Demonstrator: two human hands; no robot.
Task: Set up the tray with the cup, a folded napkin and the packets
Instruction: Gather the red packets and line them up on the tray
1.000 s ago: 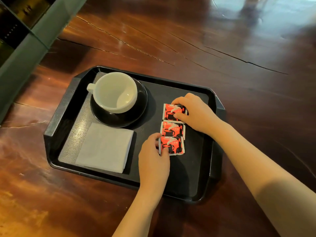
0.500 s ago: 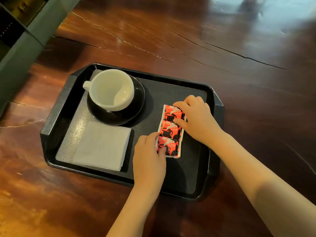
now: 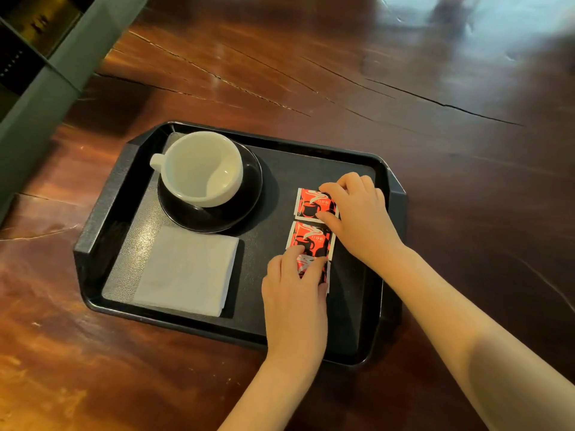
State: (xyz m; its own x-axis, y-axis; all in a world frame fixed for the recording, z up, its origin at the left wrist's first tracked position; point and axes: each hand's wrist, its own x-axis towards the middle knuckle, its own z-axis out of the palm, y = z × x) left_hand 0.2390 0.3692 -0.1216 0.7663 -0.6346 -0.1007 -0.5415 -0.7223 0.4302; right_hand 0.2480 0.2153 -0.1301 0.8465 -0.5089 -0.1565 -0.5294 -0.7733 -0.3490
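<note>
A black tray holds an empty white cup, upright on a black saucer near its far left corner. A folded white napkin lies flat by the near edge. Three red packets form a column toward the right edge.

I see warm, fairly dim light with a pale glare washing across the far right of the worktop — that corner is smeared and soft. The tray shows a speckled sheen at its left, and the cup casts a soft shadow rightward. Straight edges bow slightly near the frame borders — wide-angle distortion.
</note>
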